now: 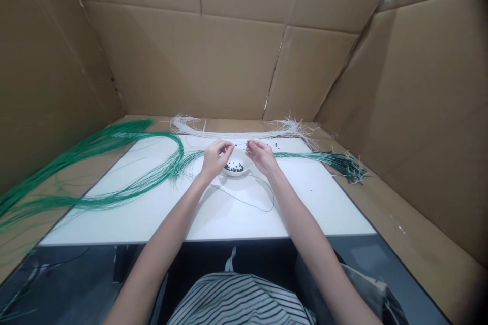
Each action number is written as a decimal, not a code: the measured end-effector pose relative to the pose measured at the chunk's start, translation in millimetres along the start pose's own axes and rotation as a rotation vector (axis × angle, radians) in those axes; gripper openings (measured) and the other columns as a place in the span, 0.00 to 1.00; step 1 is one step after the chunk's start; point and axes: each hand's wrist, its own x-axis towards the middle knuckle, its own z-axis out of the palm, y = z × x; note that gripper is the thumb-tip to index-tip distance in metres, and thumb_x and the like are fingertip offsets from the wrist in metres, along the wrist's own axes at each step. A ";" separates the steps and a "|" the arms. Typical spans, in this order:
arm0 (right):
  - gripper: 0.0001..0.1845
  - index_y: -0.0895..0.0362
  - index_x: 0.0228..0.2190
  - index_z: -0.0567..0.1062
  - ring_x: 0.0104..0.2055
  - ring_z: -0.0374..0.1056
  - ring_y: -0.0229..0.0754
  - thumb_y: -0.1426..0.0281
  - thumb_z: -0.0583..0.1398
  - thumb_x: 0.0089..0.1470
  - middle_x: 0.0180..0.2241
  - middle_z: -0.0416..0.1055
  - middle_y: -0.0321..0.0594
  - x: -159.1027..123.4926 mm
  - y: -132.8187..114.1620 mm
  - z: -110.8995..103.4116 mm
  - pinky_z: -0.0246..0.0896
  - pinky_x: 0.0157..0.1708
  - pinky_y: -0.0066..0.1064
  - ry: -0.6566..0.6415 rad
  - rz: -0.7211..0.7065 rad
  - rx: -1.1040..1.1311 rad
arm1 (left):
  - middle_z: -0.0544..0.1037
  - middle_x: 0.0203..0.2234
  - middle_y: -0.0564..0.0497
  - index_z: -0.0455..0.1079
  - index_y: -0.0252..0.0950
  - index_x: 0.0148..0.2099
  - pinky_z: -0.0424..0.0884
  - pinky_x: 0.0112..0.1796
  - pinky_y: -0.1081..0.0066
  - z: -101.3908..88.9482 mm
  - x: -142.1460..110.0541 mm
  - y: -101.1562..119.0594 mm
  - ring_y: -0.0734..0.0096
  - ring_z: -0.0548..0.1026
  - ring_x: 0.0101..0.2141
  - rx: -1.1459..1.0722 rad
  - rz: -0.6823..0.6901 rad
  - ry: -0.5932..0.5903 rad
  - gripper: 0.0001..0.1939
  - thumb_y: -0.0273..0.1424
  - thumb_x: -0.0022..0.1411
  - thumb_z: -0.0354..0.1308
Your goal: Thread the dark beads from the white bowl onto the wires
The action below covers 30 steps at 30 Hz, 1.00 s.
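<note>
My left hand [216, 158] and my right hand [263, 155] are raised over a white bowl [237, 174], fingertips pinched and a short gap apart. A thin strand stretches across that gap, held at both ends, with a small dark bead [236, 145] close to my left fingertips. Several black beads [234, 166] lie in the bowl. On the table in front of it a thin greenish strand [263, 210] curves in a wide loop; whether it is the one in my fingers I cannot tell.
Long green strands [152, 190] spread over the left of the white table [236, 223]. A dark green bundle [343, 165] with frayed pale ends lies at right. White strands [236, 134] run along the back, near several loose beads [276, 145]. Cardboard walls [236, 66] enclose the table.
</note>
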 end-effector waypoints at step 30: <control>0.12 0.56 0.22 0.75 0.25 0.62 0.29 0.67 0.69 0.28 0.24 0.70 0.32 -0.2 -0.4 1.0 0.62 0.29 0.24 0.004 0.018 0.058 | 0.71 0.24 0.53 0.68 0.35 0.30 0.63 0.30 0.75 3.5 -1.9 -0.6 0.76 0.66 0.25 -0.006 0.045 -0.022 0.06 0.30 0.56 0.51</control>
